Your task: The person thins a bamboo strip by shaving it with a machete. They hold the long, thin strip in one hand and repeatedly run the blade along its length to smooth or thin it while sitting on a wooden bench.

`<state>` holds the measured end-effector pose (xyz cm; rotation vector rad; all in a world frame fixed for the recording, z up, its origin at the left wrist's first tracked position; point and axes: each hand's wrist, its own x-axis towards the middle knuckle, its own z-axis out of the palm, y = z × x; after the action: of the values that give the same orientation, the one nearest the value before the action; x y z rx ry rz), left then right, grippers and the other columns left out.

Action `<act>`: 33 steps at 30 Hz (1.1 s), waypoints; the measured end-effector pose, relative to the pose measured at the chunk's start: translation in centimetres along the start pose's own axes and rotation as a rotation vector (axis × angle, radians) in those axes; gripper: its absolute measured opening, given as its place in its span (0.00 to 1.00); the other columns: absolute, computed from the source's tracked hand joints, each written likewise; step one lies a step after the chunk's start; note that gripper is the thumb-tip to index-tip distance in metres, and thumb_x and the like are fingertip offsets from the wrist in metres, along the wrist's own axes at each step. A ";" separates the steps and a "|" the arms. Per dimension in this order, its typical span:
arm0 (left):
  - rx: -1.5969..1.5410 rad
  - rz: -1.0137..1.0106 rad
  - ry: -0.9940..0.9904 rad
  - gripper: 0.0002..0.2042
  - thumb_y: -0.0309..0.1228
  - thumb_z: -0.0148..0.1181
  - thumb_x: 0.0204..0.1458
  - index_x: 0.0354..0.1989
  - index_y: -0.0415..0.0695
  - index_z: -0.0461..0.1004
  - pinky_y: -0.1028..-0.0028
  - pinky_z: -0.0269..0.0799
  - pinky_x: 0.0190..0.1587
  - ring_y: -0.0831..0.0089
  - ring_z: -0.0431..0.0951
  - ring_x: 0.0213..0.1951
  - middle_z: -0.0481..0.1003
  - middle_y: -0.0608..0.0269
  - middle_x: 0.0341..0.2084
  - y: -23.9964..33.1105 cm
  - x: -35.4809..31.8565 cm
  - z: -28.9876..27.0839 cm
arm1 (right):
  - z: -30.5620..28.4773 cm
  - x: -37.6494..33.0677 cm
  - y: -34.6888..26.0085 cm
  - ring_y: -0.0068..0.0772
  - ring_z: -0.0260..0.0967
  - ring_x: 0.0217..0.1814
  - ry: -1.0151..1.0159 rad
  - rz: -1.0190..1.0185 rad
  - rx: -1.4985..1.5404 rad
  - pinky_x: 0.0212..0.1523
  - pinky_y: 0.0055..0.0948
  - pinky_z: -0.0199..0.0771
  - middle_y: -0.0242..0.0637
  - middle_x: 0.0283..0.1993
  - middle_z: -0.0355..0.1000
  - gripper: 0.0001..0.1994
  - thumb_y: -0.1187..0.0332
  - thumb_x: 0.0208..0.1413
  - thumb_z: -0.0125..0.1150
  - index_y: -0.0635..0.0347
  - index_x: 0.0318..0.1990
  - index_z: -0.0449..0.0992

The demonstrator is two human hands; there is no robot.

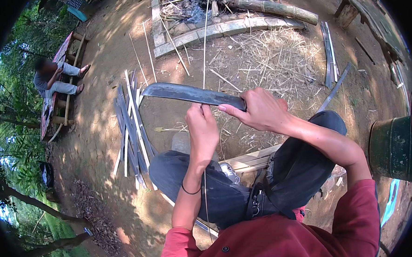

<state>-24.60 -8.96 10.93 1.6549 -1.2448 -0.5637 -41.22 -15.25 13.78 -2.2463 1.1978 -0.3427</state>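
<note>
My right hand (263, 109) is wrapped round the handle end of a machete (181, 93), its broad dark blade pointing left across the front of me. Just under the blade, my left hand (202, 124) is closed in a pinch on a thin bamboo strip (205, 45). The strip runs long and nearly straight, away past the blade at the far end and back along my left forearm toward my lap. The blade crosses over the strip just beyond my left fingers; whether its edge touches the strip is hidden.
Split bamboo slats (132, 127) lie piled at my left. Pale shavings (267, 60) cover the ground ahead, before a brick-edged fire pit (219, 31) with a bamboo pole (274, 9). A dark green container (393, 149) stands right. Another person (49, 78) sits on a bench far left.
</note>
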 end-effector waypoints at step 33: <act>-0.447 -0.266 -0.101 0.11 0.30 0.46 0.65 0.30 0.40 0.69 0.81 0.44 0.13 0.91 0.53 0.13 0.56 0.79 0.12 -1.3 -3.2 0.4 | 1.9 0.6 -0.4 0.42 0.64 0.10 -0.032 -0.011 -0.091 0.15 0.45 0.62 0.44 0.07 0.61 0.41 0.31 0.52 0.51 0.69 0.13 0.73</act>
<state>-25.50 -6.16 9.02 1.4264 -0.8872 -1.0205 -39.73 -14.87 12.47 -2.3273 1.2070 -0.2598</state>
